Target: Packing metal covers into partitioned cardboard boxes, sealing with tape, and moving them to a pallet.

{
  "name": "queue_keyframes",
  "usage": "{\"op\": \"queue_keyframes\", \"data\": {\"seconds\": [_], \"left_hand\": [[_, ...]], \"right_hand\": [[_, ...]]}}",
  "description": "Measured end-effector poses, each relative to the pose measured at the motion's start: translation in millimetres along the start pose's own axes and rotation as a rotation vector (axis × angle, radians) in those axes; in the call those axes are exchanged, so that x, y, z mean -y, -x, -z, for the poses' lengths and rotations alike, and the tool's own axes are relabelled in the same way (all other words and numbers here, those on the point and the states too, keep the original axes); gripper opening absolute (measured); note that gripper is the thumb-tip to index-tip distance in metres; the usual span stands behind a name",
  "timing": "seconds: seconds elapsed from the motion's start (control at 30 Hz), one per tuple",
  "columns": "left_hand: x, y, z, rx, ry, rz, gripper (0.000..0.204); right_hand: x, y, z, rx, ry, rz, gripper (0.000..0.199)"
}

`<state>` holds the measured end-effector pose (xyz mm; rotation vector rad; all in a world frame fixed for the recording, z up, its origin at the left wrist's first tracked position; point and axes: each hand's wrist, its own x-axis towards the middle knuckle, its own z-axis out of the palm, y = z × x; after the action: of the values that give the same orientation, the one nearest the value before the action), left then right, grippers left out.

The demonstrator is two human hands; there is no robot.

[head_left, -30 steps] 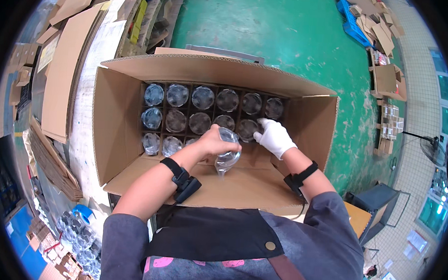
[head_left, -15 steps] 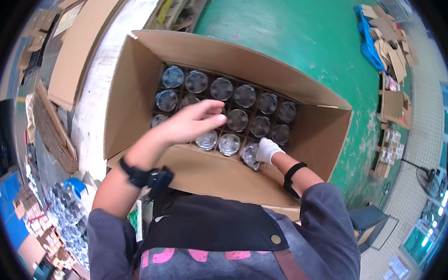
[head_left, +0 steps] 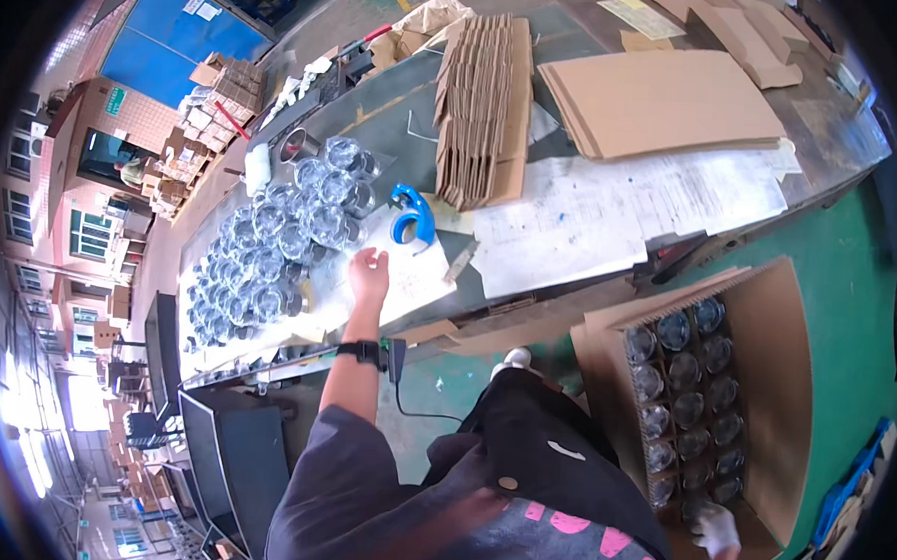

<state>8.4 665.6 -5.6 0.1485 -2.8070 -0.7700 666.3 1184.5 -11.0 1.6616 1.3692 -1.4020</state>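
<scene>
Left hand (head_left: 371, 273), loosely curled and seemingly empty, has clear containers (head_left: 288, 237) piled at its ten o'clock, where gentle handling without knocking neighbours looks wisest, while the gloved right hand (head_left: 715, 529), its hold unclear, is at the four-o'clock carton (head_left: 779, 395).

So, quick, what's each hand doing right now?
Left hand: half open, fingers bent, nothing visible in it.
Right hand: gloved, at the cardboard box; whether it grips anything cannot be told.

Left hand (head_left: 370, 274) forward, loosely curled; right hand (head_left: 717, 530) (white-gloved) low, well apart.
</scene>
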Motion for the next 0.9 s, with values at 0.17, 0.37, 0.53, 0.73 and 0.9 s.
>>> {"op": "queue_keyframes", "data": {"seconds": [0.17, 0.37, 0.53, 0.73, 0.9], "left_hand": [[8.7, -89.0, -14.6, -0.210, -0.448, 0.034, 0.040], [40.9, -112.4, 15.2, -0.003, -0.591, -0.171, 0.032], [32.8, -76.5, 63.8, -0.164, -0.203, -0.581, 0.023], [-130.1, 41.2, 111.2, 0.143, 0.084, -1.153, 0.018], [-267.1, 154.6, 92.9, 0.486, 0.624, -1.981, 0.024]], "right_hand": [[-24.5, 118.7, 88.1, -0.262, -0.830, 0.245, 0.025], [44.6, 225.6, -29.8, -1.011, -0.229, 0.375, 0.039], [123.5, 254.3, -106.5, -0.979, -0.123, 0.771, 0.041], [260.2, 237.3, -230.3, 0.241, -0.623, 1.093, 0.065], [281.6, 197.5, -230.0, -0.085, -0.433, 1.191, 0.070]]}}
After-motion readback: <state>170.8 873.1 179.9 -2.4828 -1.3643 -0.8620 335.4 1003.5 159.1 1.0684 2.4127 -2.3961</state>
